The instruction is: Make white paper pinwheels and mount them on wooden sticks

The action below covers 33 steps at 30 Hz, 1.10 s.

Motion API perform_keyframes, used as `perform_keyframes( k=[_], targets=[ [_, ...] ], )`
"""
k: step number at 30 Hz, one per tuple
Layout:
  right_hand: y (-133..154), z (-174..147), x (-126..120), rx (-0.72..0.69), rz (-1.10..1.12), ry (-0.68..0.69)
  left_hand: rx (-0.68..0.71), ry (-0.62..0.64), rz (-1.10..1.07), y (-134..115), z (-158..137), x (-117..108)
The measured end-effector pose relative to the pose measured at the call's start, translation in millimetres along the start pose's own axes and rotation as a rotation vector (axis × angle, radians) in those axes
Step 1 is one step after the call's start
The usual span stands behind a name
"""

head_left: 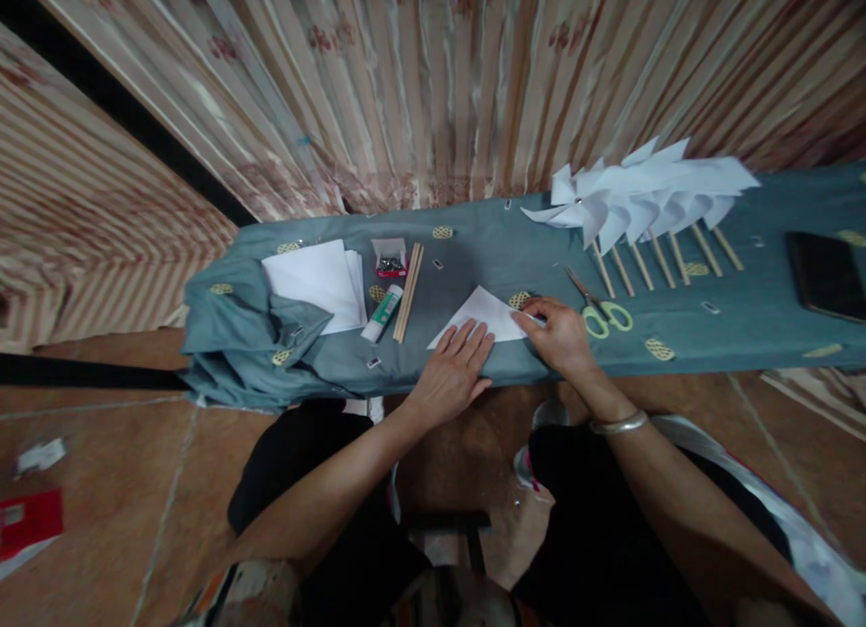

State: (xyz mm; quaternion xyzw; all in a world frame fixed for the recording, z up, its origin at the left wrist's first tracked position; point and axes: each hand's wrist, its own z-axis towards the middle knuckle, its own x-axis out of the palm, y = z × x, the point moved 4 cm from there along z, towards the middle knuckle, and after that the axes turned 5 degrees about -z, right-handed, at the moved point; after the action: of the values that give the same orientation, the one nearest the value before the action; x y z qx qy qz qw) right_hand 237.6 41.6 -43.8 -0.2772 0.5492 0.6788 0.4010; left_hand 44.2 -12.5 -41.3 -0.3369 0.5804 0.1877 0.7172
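A white sheet of paper, folded into a triangle, lies near the front edge of the cloth-covered table. My left hand rests flat on its left part, fingers stretched out. At the triangle's right corner, my right hand pinches the paper between thumb and fingers. Just right of that hand lie scissors with pale green handles. Left of the paper are several thin wooden sticks, a green and white glue stick and a small open box of metal pins.
A stack of white paper lies at the left of the table. At the back right, several white paper pinwheels on wooden sticks overlap in a row. A dark phone lies at far right. Striped curtains hang behind.
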Motion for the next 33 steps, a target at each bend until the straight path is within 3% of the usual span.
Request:
perform_keyframes(
  k=[11,22,29,33],
  targets=[
    [8.5,-5.8,-2.6,-0.071,-0.070,-0.055,0.009,0.004,0.019,-0.4,0.4,1.2],
    [37.2,-39.1,-1.8,-0.214,-0.230,-0.085,0.009,-0.012,0.027,-0.1,0.7,3.2],
    [39.8,-39.7,5.2,-0.209,-0.246,-0.088,0.001,0.019,0.032,-0.7,1.1,0.8],
    [26.8,-40.1,-1.0,-0.171,-0.273,-0.120,0.015,0.007,0.030,0.2,0.2,1.0]
  ],
)
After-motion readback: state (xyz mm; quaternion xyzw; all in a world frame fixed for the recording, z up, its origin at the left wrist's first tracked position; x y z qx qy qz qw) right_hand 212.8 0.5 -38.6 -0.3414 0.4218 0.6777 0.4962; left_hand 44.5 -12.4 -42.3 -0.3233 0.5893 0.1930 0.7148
